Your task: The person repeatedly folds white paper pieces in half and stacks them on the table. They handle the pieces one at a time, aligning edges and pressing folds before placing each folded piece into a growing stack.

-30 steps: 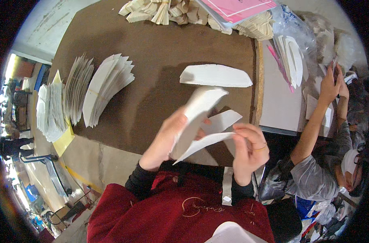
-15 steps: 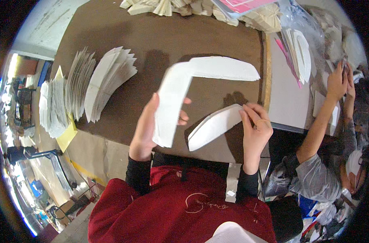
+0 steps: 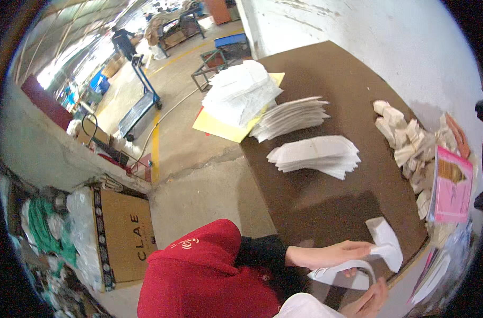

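My left hand (image 3: 331, 254) reaches over the brown table, its fingers closed around curved white strips (image 3: 334, 274). One of these strips bends in an arch below the hand. My right hand (image 3: 367, 302), low in the view, has its fingers at the arch's near end, seemingly pinching it. Just beyond my left fingertips, an angled pair of white strips (image 3: 389, 245) lies at the table's right side; whether the left hand touches it is hard to tell. Farther off are a fanned stack of white pieces (image 3: 315, 151) and a second fanned stack (image 3: 292, 117).
Loose white sheets (image 3: 238, 95) rest on yellow paper (image 3: 217, 127) at the table's corner. Cream bundles (image 3: 406, 135) and a pink printed packet (image 3: 452, 183) line the far right edge. A cardboard box (image 3: 124, 233) stands left; a blue trolley (image 3: 140, 108) and a person (image 3: 123, 42) are farther off.
The view has swung left, showing more of the workshop floor. Both hands have come closer together, and the strip by my right hand now bends into an arch.
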The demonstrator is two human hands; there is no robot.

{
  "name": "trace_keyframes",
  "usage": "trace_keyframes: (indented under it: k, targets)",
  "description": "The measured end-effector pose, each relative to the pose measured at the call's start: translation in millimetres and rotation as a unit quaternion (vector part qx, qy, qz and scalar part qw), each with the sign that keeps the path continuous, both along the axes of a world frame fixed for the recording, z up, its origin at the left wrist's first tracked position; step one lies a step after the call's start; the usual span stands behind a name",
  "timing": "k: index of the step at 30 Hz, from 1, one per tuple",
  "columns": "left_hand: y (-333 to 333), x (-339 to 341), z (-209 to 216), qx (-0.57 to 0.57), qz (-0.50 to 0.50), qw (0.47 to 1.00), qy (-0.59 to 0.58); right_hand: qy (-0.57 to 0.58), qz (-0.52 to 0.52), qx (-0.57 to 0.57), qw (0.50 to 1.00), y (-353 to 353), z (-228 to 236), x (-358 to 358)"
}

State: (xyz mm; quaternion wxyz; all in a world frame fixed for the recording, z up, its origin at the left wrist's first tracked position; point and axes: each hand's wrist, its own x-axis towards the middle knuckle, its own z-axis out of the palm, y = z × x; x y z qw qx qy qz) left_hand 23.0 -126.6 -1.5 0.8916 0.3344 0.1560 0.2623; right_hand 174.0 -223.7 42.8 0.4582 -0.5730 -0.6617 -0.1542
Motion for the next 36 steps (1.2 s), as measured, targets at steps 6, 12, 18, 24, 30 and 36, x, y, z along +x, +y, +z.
trace_keyframes:
  k: [6,12,18,24,30,36]
  targets:
    - [39.9,-27.2,6.4,-0.003,0.099,0.994,0.053,0.095,0.033,-0.079,0.992,-8.4,1.1,6.0]
    - [13.9,-10.3,7.2,0.089,-0.041,0.995,0.015,0.099,0.031,-0.108,0.989,-12.7,15.4,5.5]
    - [-28.1,13.6,3.4,0.009,-0.125,0.992,0.016,0.275,-0.096,-0.157,0.944,-14.5,3.4,-16.5]
    - [-13.9,-21.0,7.3,-0.064,-0.157,0.986,0.002,0.306,-0.132,-0.209,0.919,-13.3,0.7,-29.7]
    - [-16.2,-21.1,25.0,-0.013,-0.116,0.987,0.109,0.287,-0.106,-0.185,0.934,-8.8,3.6,-27.2]
    - [-16.5,-14.1,22.9,0.089,-0.135,0.976,0.147,0.294,-0.128,-0.236,0.917,-16.1,10.1,-12.7]
